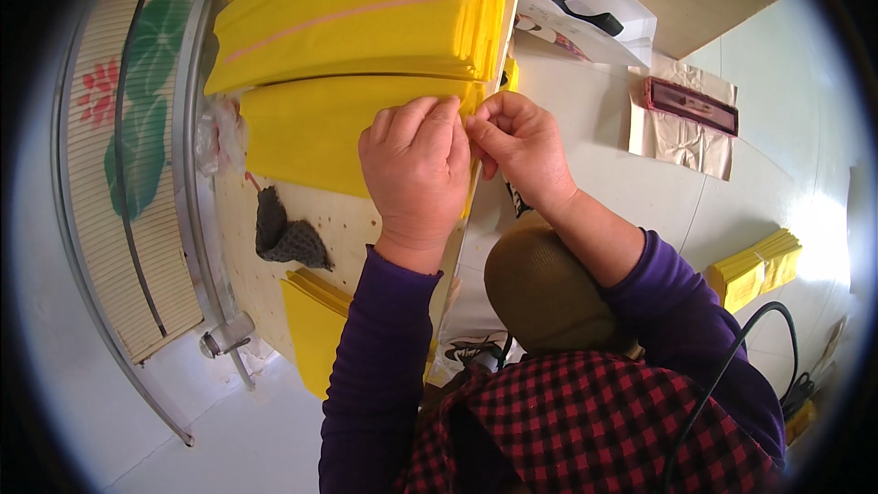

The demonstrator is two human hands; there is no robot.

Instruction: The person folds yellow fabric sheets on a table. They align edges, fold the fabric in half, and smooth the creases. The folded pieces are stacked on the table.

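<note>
A flat pile of yellow sheets (306, 128), fabric or paper, I cannot tell, lies on a pale wooden board right in front of me. My left hand (416, 165) rests over the pile's right end, its fingers curled and pinched together on the edge. Close beside it, my right hand (521, 142) pinches the same yellow edge between thumb and fingers. The two sets of fingertips nearly touch, and they hide the exact spot they hold. Just beyond is a taller stack of yellow sheets (347, 23) with a pink line across its top.
A dark grey knitted item (288, 233) and more yellow sheets (315, 316) lie on the board (352, 220). At left stands a metal-framed, flower-patterned seat (146, 128). On the floor are brown paper (677, 142), a bundle of yellow sheets (754, 270) and a white bag (594, 14).
</note>
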